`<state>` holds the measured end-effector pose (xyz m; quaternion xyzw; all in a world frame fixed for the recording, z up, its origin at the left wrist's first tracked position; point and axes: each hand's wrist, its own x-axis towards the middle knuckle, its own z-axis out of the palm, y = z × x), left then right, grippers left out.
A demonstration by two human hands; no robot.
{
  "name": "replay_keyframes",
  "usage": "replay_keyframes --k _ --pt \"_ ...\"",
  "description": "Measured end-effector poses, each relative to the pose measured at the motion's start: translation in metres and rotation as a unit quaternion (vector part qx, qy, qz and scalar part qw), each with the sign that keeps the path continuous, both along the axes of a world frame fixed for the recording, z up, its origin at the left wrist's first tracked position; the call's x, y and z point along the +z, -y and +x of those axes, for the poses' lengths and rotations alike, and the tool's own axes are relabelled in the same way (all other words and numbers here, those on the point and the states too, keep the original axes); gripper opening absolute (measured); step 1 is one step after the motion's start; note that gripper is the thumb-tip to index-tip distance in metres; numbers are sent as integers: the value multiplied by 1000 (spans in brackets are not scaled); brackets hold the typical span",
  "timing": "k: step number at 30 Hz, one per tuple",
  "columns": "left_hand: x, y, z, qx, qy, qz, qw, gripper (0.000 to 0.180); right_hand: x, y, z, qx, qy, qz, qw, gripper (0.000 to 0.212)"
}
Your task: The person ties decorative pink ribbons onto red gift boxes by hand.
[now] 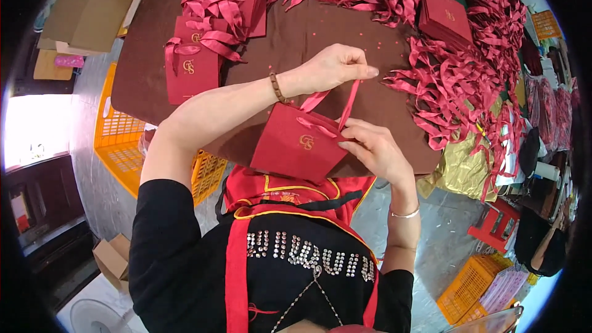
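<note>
A small dark-red paper bag [290, 145] with a gold printed emblem is held tilted at the table's near edge. Above its top edge my left hand [339, 66] is closed in a pinch, pulling the red ribbon handle [350, 103] upward. At the bag's upper right corner, the fingers of my right hand [377, 148] are closed on its edge, close to where the ribbon comes out. A second stretch of ribbon lies across the bag's front. The exact grip of the left fingertips is partly hidden by the hand.
Finished-looking red bags with ribbon handles [194, 74] are stacked at the far left of the brown-covered table [277, 31]. Loose red ribbons [456, 80] heap along the back and right, beside a stack of flat red bags [445, 17]. Orange crates [117, 142] stand left below the table.
</note>
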<state>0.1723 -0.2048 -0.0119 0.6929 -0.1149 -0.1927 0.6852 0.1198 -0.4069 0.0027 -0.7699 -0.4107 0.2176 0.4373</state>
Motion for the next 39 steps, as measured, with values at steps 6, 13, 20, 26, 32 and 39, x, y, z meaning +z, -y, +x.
replay_keyframes --k 6,13,20,26,32,39 --pt "0 -4 7 42 -56 -43 997 19 -1 16 11 -48 27 15 998 15" --pt "-4 1 -52 -59 -292 -317 900 50 -24 40 25 -94 -113 269 952 12" --pt "-36 -6 -85 134 -96 -105 981 55 -77 33 18 -385 -242 314 833 21" --pt "-16 -16 -86 180 304 457 817 50 -94 75 -7 -545 -206 296 757 14" --pt "-36 89 16 93 439 386 806 13 -103 71 -20 -536 -203 319 755 12" --pt "-30 109 56 74 428 478 764 11 -108 75 -22 -522 -238 332 749 12"
